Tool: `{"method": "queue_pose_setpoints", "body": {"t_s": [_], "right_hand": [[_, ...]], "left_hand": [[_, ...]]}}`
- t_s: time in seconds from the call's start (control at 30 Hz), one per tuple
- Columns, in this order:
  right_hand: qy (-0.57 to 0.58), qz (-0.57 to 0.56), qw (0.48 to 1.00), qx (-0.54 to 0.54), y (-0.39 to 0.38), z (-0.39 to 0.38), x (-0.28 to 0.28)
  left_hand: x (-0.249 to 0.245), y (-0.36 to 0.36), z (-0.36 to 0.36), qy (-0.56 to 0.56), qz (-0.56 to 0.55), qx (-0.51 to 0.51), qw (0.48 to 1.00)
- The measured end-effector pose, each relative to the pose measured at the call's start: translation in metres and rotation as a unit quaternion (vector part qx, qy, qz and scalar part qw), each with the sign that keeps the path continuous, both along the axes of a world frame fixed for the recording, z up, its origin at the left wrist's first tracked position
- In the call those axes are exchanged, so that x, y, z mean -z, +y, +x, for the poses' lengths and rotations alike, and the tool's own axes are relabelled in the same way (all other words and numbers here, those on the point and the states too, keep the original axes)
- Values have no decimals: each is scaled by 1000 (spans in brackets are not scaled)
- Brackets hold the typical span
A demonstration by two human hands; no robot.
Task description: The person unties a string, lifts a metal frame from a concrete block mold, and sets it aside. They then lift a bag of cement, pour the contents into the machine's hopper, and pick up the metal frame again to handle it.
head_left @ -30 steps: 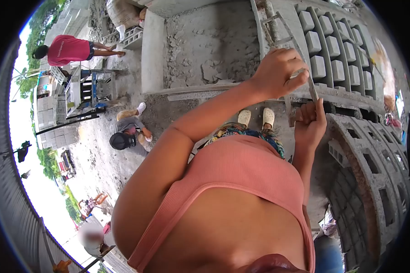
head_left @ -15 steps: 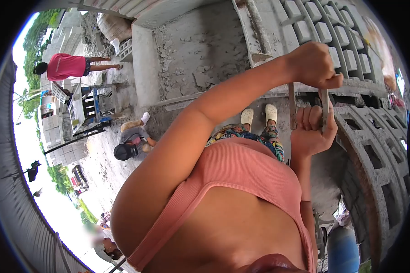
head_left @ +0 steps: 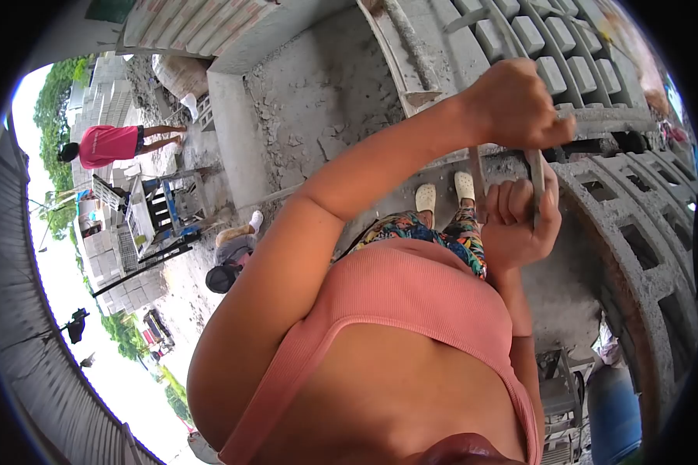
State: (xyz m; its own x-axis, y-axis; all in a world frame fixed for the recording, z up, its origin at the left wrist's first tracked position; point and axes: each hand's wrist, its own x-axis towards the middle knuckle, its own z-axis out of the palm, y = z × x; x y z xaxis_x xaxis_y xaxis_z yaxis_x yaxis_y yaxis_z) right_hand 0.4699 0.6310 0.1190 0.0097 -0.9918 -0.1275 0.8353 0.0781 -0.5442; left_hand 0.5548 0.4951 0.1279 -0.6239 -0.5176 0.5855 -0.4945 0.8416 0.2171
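My left hand (head_left: pixel 516 105) is closed in a fist at the upper end of a grey flat-bar handle (head_left: pixel 538 182). My right hand (head_left: pixel 516 221) sits just below it, fingers curled and thumb against the same bar. A second flat bar (head_left: pixel 478 174) runs beside the curled fingers. My palms and the part inside my left fist are hidden. Close to my hands is a row of grey hollow concrete blocks (head_left: pixel 640 248). Beyond my left fist stands a rack-like grid with grey blocks (head_left: pixel 554 74).
A low-walled bay (head_left: pixel 236 132) holds grey cement mix (head_left: pixel 318 101). A person in a pink shirt (head_left: pixel 110 147) stands at the far left; another in a dark cap (head_left: pixel 222 279) is nearer. A blue drum (head_left: pixel 614 415) stands at lower right. My cream clogs (head_left: pixel 464 186) are on the floor.
The view has swung a little, so the surroundings shift within it. Both my hands appear slightly farther left, still closed on the handle. The person at the lower left has mostly left the view.
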Motion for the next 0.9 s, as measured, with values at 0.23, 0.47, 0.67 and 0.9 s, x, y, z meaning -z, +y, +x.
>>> {"method": "queue_pose_setpoints", "body": {"t_s": [0.23,0.47,0.67,0.9], "right_hand": [[-80,114,990,-32,-14,43,35],[60,21,998,-25,-7,20,15],[105,-102,977,-153,-8,-20,-6],[402,-157,861,-270,-30,9,38]], "left_hand": [[62,-11,53,-163,-31,-22,986],[19,-1,32,-1,37,-33,999],[-20,22,42,93,-1,-33,995],[-31,52,127,314,-58,-282,905]]}}
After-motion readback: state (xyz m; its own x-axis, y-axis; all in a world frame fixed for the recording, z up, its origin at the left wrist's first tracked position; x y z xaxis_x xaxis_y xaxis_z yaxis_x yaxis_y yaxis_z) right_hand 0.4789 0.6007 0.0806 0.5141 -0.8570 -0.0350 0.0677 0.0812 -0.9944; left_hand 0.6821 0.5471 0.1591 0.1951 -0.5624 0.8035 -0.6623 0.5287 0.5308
